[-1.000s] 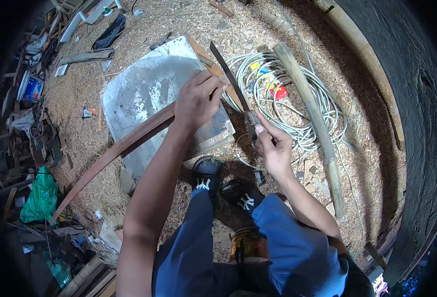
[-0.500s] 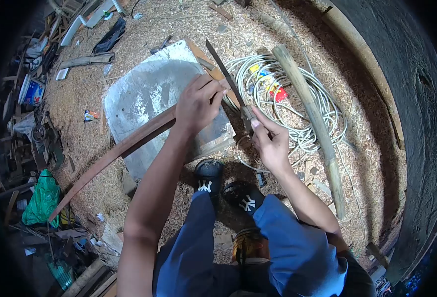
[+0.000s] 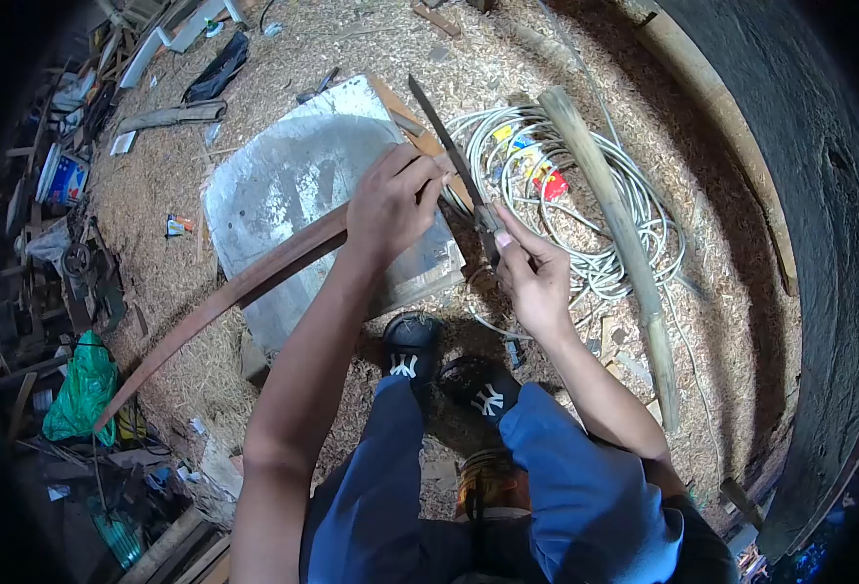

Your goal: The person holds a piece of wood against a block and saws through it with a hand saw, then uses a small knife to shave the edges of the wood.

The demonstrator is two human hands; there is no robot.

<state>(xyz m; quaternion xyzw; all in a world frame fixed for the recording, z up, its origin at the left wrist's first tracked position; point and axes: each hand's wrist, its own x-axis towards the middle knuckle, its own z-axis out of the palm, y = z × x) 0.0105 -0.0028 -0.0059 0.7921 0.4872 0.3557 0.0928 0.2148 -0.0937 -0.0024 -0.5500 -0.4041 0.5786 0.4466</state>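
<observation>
My left hand (image 3: pixel 391 200) is closed around the upper end of a long reddish-brown wooden strip (image 3: pixel 245 282), which slants down to the lower left across a worn whitish board (image 3: pixel 288 161). In my right hand (image 3: pixel 536 277) is the handle of a tool with a long, narrow, dark blade (image 3: pixel 441 127), its tip pointing up and left. The blade passes close beside the strip's end at my left fingertips. My right fingers wrap the handle near the base of the blade, with the thumb laid along it.
A coil of pale cable (image 3: pixel 634 243) lies right of the board, with a wooden pole (image 3: pixel 609 200) across it. Wood shavings cover the ground. At the left are a green plastic bag (image 3: pixel 84 389) and a white bucket (image 3: pixel 62 177). A dark curved wall (image 3: pixel 823 243) rises at the right.
</observation>
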